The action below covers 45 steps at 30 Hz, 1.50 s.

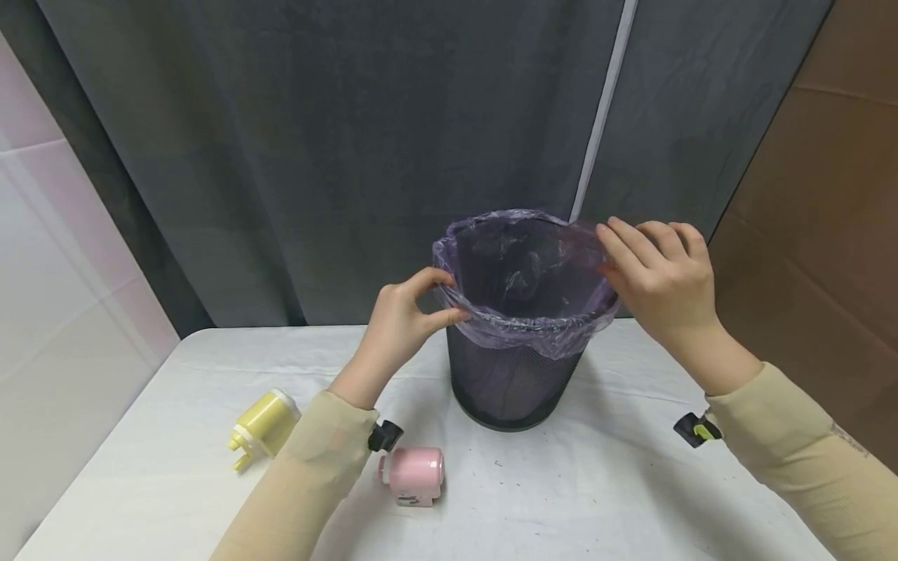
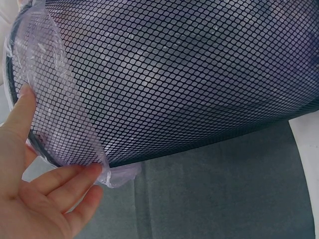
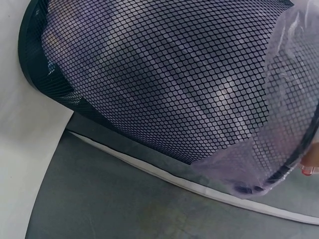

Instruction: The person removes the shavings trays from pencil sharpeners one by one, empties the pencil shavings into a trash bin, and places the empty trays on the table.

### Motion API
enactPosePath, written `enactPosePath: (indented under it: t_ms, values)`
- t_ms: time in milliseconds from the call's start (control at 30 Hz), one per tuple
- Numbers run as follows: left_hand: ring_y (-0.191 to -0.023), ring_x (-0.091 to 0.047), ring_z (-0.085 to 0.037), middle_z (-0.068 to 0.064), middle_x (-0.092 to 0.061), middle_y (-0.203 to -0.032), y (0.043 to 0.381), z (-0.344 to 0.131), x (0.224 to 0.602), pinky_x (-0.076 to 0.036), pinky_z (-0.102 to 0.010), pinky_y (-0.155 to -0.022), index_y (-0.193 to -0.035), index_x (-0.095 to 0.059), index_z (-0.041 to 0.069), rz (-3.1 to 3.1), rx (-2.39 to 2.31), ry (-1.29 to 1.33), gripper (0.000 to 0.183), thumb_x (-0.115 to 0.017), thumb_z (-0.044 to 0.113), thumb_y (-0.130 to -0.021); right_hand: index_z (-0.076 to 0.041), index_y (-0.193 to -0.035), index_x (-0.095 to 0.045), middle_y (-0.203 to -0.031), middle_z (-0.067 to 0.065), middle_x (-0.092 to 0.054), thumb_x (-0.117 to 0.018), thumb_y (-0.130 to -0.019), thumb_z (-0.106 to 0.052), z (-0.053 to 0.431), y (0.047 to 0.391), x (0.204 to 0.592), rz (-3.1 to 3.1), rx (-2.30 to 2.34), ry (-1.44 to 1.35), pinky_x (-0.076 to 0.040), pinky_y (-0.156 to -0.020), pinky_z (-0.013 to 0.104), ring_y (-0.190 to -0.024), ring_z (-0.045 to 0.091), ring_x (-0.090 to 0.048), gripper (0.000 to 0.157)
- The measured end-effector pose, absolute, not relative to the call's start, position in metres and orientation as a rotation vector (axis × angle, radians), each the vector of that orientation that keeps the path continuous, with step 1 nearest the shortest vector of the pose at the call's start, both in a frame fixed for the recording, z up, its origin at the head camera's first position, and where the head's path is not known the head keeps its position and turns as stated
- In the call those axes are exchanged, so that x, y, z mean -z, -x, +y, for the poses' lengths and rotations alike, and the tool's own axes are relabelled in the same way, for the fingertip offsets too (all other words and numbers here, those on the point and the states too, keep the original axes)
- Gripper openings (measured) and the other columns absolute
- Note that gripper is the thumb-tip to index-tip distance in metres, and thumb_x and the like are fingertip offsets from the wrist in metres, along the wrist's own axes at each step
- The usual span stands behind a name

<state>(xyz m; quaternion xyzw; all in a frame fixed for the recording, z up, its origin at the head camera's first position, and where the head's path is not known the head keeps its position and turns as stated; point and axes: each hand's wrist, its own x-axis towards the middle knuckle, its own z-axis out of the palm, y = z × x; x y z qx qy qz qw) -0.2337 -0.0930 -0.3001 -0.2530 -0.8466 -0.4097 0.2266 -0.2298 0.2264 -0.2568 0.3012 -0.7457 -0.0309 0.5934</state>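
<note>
A thin translucent purple trash bag lines a black mesh trash can, its edge folded down over the rim. At the left side of the rim my left hand holds the bag's folded edge between thumb and fingers; in the left wrist view, the thumb lies over the film against the mesh. My right hand grips the bag at the right back of the rim, where a reddish stretch of film spans from the fingers. Only a fingertip of it shows in the right wrist view.
A yellow cylinder with white ends and a small crank-like arm lies at the left on the white-covered table. Nearer, a pink cylinder with a flat foot lies by the left sleeve. A grey curtain hangs behind the can.
</note>
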Motion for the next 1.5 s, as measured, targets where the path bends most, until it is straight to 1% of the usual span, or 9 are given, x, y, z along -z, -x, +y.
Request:
enactPosePath:
  t_ms: [267,433,533,667,767,867,1000,1233,1500]
  values:
    - [-0.049,-0.037,-0.01,-0.005,-0.069,-0.106,0.233,-0.093,0.301,-0.049,-0.037,-0.082,-0.109,-0.066,0.011,-2.329,1.13,0.696,0.042,-0.085,0.021,-0.072,-0.006,-0.118,-0.066,-0.114,0.01,-0.067,-0.082,-0.067,-0.006,0.234,0.226,0.256,-1.771,-0.035,-0.58,-0.041,-0.081,0.055,-0.093,0.037,-0.058,0.054]
    - [-0.044,-0.031,-0.009,-0.006,-0.069,-0.107,0.233,-0.093,0.301,-0.049,-0.037,-0.082,-0.109,-0.066,0.009,-2.338,1.131,0.694,0.043,-0.084,0.022,-0.072,-0.004,-0.119,-0.065,-0.113,0.013,-0.066,-0.081,-0.071,-0.009,0.24,0.222,0.257,-1.836,-0.103,-0.516,-0.039,-0.082,0.056,-0.095,0.039,-0.056,0.05]
    - [-0.051,-0.043,-0.011,-0.006,-0.069,-0.108,0.233,-0.093,0.301,-0.049,-0.038,-0.083,-0.11,-0.066,0.009,-2.341,1.133,0.692,0.044,-0.084,0.022,-0.072,-0.003,-0.12,-0.064,-0.113,0.015,-0.066,-0.08,-0.074,-0.012,0.243,0.22,0.259,-1.872,-0.154,-0.492,-0.037,-0.082,0.057,-0.096,0.041,-0.055,0.05]
    - [-0.076,-0.06,-0.013,-0.005,-0.069,-0.107,0.234,-0.092,0.301,-0.049,-0.037,-0.085,-0.109,-0.066,0.009,-2.334,1.13,0.692,0.043,-0.084,0.022,-0.072,0.0,-0.118,-0.064,-0.111,0.018,-0.066,-0.084,-0.07,-0.015,0.247,0.219,0.262,-1.897,-0.231,-0.447,-0.035,-0.081,0.057,-0.096,0.041,-0.054,0.054]
    - [-0.068,-0.056,-0.013,-0.005,-0.069,-0.107,0.234,-0.092,0.302,-0.049,-0.037,-0.084,-0.109,-0.066,0.009,-2.335,1.132,0.692,0.043,-0.084,0.022,-0.072,0.001,-0.116,-0.064,-0.108,0.019,-0.066,-0.087,-0.067,-0.015,0.251,0.219,0.264,-1.903,-0.276,-0.401,-0.035,-0.08,0.057,-0.094,0.041,-0.054,0.057]
    - [-0.054,-0.044,-0.012,-0.006,-0.069,-0.108,0.234,-0.092,0.302,-0.049,-0.037,-0.082,-0.11,-0.066,0.009,-2.337,1.134,0.692,0.043,-0.084,0.022,-0.072,0.001,-0.115,-0.064,-0.106,0.02,-0.066,-0.088,-0.065,-0.015,0.254,0.219,0.267,-1.912,-0.318,-0.35,-0.035,-0.079,0.056,-0.094,0.042,-0.054,0.058]
    - [-0.05,-0.038,-0.012,-0.006,-0.069,-0.108,0.234,-0.092,0.302,-0.049,-0.036,-0.081,-0.11,-0.066,0.009,-2.336,1.13,0.691,0.043,-0.084,0.023,-0.073,0.002,-0.113,-0.065,-0.105,0.021,-0.066,-0.09,-0.062,-0.013,0.257,0.218,0.271,-1.939,-0.375,-0.288,-0.034,-0.079,0.056,-0.094,0.042,-0.053,0.058]
    - [-0.071,-0.059,-0.015,-0.005,-0.069,-0.108,0.234,-0.093,0.302,-0.049,-0.037,-0.084,-0.109,-0.066,0.009,-2.332,1.125,0.689,0.044,-0.085,0.023,-0.072,0.004,-0.111,-0.065,-0.103,0.023,-0.066,-0.091,-0.061,-0.01,0.263,0.215,0.279,-1.976,-0.444,-0.214,-0.033,-0.079,0.056,-0.093,0.043,-0.053,0.058]
    - [-0.073,-0.059,-0.016,-0.005,-0.069,-0.107,0.234,-0.092,0.302,-0.049,-0.036,-0.084,-0.109,-0.067,0.009,-2.326,1.138,0.694,0.044,-0.085,0.022,-0.072,0.007,-0.109,-0.063,-0.102,0.023,-0.065,-0.09,-0.064,-0.012,0.27,0.212,0.296,-2.034,-0.539,-0.094,-0.033,-0.077,0.053,-0.091,0.043,-0.051,0.056]
